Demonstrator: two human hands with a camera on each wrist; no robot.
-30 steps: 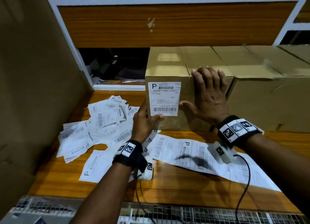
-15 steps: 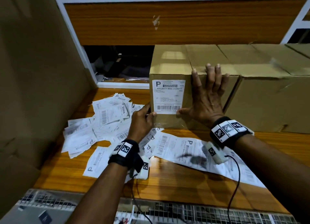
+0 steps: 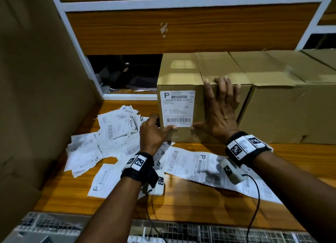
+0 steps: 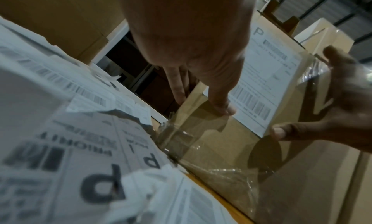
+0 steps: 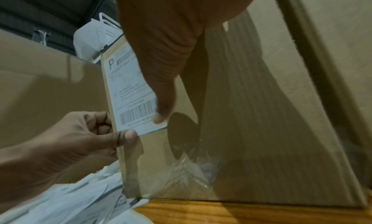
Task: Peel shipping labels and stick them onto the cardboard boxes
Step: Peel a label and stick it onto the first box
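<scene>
**Label on the front of the box, both my hands at its lower edge**

While my right hand point(image 3: 221, 111) lies flat against the front face of the cardboard box point(image 3: 181, 73), its fingers are spread and straight, their tips reaching the top edge, and my thumb stretches left to press the lower right corner of the shipping label point(image 3: 177, 108). The label sits upright on the left part of that front face, with a large P at its top and a barcode along its bottom. My left hand point(image 3: 153, 133) is at the box's lower left corner: the thumb lies across the front, touching the label's bottom left corner, and the fingers curl around the box's left side, so the corner is pinched between them. The right wrist view shows both thumbs on the label's bottom edge.

The box stands on a wooden table point(image 3: 190, 202), touching a second box point(image 3: 291, 106) on its right. Clear tape crinkles along the bottom of the front face. A loose heap of label sheets point(image 3: 112, 131) lies on the table left of the box, and a longer strip of labels point(image 3: 196, 164) lies under my wrists. A large sheet of cardboard point(image 3: 36, 88) stands along the left
</scene>
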